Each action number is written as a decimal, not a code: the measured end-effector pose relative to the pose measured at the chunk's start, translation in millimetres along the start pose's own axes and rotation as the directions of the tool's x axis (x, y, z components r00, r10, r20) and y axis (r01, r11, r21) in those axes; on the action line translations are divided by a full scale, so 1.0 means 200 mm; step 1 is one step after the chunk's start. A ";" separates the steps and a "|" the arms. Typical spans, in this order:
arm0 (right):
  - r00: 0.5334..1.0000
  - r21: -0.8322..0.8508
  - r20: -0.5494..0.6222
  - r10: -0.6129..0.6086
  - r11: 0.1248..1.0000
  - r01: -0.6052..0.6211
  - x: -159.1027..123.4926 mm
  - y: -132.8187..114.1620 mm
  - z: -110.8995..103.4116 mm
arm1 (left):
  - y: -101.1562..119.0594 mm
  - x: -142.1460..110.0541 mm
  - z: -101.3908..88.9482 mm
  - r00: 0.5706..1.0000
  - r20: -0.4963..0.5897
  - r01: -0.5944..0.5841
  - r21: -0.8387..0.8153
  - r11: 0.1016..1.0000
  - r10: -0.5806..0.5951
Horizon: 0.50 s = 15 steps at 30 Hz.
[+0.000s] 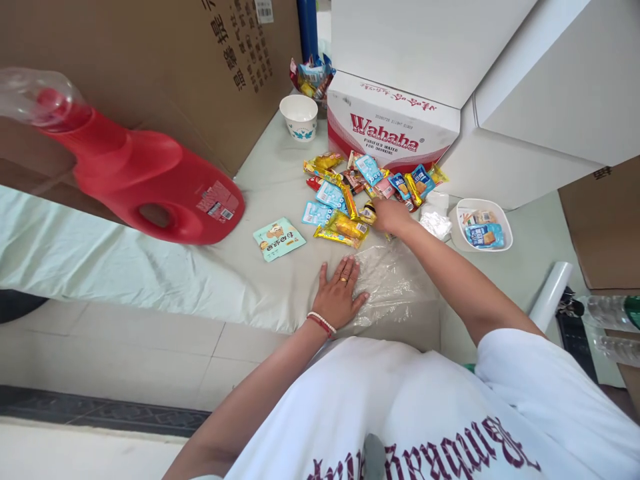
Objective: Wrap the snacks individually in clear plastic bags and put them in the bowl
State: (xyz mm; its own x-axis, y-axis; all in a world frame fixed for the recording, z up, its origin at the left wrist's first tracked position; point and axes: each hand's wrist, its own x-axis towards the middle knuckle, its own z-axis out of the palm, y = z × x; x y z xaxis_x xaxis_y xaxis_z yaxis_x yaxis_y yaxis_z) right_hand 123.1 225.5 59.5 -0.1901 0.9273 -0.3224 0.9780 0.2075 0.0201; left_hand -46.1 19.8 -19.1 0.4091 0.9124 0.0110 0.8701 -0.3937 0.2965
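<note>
My left hand point(341, 293) lies flat with its fingers spread on the pale table cover, its edge against a clear plastic sheet point(395, 283). My right hand point(393, 217) reaches into a pile of small wrapped snacks, touching the packets by a yellow-and-dark wrapper point(369, 212). Its fingertips are hidden, so I cannot make out whether they grip anything. Around it lie yellow snack packets point(345, 225), light-blue packets point(331, 195) and dark-blue biscuit packets point(423, 179). A mint-green pouch point(279, 239) lies apart, left of the pile.
Behind the pile stands a Wahaha carton point(393, 123), with a white paper cup point(300, 117) to its left. A white tub point(506, 230) holding packets sits at right, beside crumpled white wrapping point(437, 220). A large red jug point(165, 180) leans at left by a brown carton point(175, 73).
</note>
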 end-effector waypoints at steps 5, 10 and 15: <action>0.987 0.114 -0.160 0.008 0.993 0.010 -0.38 0.19 -0.05 | 0.00 0.00 0.02 1.000 0.002 0.004 -0.018 1.000 -0.004; 0.971 0.226 0.039 -0.236 0.949 0.221 -0.72 0.15 0.09 | -0.01 0.00 0.03 1.000 0.000 0.004 -0.014 1.000 -0.004; 0.989 0.047 0.147 0.028 0.998 -0.035 -0.85 0.21 0.26 | 0.00 -0.01 0.03 0.999 0.019 0.030 0.006 1.000 -0.030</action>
State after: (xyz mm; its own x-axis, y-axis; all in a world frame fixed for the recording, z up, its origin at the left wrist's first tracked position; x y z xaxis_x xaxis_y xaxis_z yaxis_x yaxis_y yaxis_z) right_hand 201.8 59.5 65.9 -0.1484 0.8769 -0.4572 0.9870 0.1602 -0.0130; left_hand -46.4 17.2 -24.5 0.3879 0.9216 -0.0164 0.8836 -0.3667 0.2913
